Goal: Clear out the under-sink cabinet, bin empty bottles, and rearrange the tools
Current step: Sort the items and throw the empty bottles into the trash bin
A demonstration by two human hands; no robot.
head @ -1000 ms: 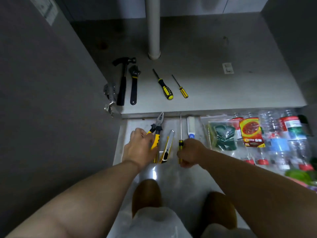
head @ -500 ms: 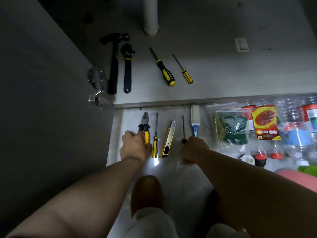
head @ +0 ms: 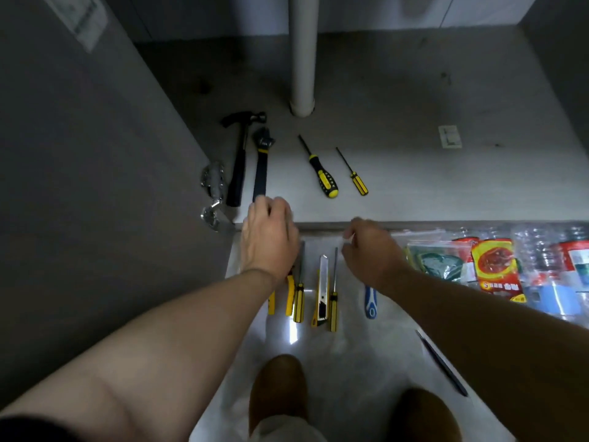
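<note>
On the cabinet floor (head: 414, 186) lie a black hammer (head: 239, 161), a wrench (head: 261, 164), a yellow-and-black screwdriver (head: 320, 169) and a small thin screwdriver (head: 353, 172). On the tiles in front lie yellow-handled pliers (head: 289, 303), a striped screwdriver (head: 299, 303), a utility knife (head: 322, 291), a thin screwdriver (head: 334, 298) and a blue-and-white handled tool (head: 370, 303). My left hand (head: 267, 237) hovers over the pliers' head, its fingertips at the cabinet edge by the wrench handle, holding nothing. My right hand (head: 369, 250) floats loosely curled and empty above the blue tool's far end.
A white drain pipe (head: 301, 59) stands at the back of the cabinet. The open door (head: 79, 186) and its hinge (head: 212, 186) are on the left. Plastic bottles (head: 541, 250) and packets (head: 495, 269) lie on the right. A thin dark tool (head: 443, 365) lies near my right forearm.
Both hands let go of the pliers and the thin screwdriver, which now lie on the tiles. Both hands moved forward toward the cabinet edge.
</note>
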